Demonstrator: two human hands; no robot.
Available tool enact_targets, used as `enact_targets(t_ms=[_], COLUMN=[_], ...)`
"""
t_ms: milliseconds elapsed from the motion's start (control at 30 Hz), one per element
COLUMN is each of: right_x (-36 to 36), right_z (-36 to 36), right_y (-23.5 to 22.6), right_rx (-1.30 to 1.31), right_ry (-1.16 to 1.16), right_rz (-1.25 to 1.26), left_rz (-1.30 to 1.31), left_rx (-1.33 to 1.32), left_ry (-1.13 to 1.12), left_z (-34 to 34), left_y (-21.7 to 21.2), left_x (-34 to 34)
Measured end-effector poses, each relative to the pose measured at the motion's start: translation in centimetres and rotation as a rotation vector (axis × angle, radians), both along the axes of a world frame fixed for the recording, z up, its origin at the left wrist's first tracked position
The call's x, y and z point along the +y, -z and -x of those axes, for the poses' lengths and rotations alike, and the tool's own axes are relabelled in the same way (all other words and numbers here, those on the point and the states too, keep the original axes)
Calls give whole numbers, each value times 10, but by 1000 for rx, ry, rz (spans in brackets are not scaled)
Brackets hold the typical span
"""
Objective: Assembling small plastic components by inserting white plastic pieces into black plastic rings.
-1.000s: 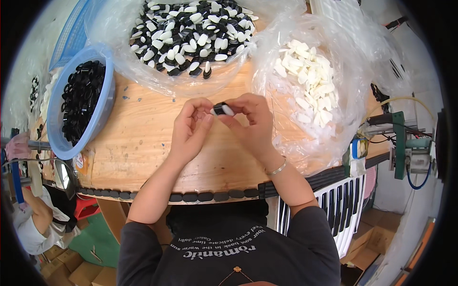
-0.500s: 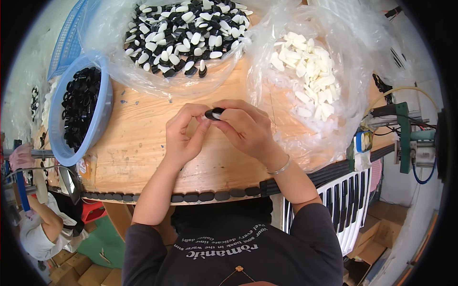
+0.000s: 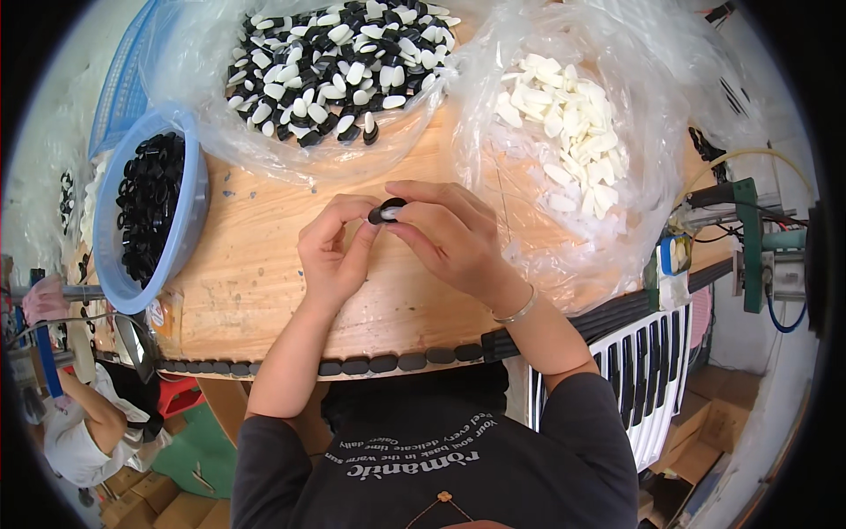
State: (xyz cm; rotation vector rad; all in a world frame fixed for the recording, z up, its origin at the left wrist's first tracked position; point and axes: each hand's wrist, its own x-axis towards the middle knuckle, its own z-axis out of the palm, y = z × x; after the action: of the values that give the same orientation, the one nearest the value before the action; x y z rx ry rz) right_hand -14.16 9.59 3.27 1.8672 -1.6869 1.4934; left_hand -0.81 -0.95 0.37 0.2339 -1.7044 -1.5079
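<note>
Over the middle of the table, my two hands meet at a small black oval plastic piece (image 3: 375, 216). My left hand (image 3: 333, 251) pinches its left end between thumb and fingers. My right hand (image 3: 451, 236) is closed at the other end, its thumb and forefinger on a white oval piece (image 3: 390, 212) lying in the black one's opening. The fingertips partly cover both pieces. Beyond my hands, a clear plastic bag (image 3: 388, 154) holds a heap of black pieces with white ovals (image 3: 339, 70). Loose white ovals (image 3: 582, 141) lie on another clear bag (image 3: 480, 115) at the right.
A blue basin (image 3: 196, 189) of black plastic pieces stands at the left, by a blue mesh basket (image 3: 128, 75). Dark padding (image 3: 383, 362) lines the table's front edge. A clamp-like green metal fixture (image 3: 749, 247) is at the right. Another person (image 3: 84, 432) sits at the far left.
The black piece has tilted in my fingers, so its opening and the white oval show more. My left hand has shifted slightly left; both hands stay together.
</note>
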Motion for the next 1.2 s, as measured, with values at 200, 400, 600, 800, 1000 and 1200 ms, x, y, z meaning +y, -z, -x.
enact_targets(t_ms=[200, 400, 600, 800, 1000, 1200], right_x=[-1, 1, 0, -1, 3, 7], right_z=[1, 6, -4, -4, 1, 4], right_y=[-3, -7, -1, 1, -7, -6], right_rx=[-229, -412, -368, -191, -118, -63], right_ry=[-129, -254, -161, -143, -191, -191], right_rz=[-68, -184, -39, 7, -29, -78], left_rz=[23, 151, -126, 16, 421, 670], left_rx=[-4, -55, -49, -56, -70, -132], left_ry=[-8, 0, 72, 26, -65, -117], left_z=[-1, -2, 0, -1, 1, 2], left_y=[0, 1, 5, 2, -4, -13], left_x=[-1, -4, 5, 4, -6, -5])
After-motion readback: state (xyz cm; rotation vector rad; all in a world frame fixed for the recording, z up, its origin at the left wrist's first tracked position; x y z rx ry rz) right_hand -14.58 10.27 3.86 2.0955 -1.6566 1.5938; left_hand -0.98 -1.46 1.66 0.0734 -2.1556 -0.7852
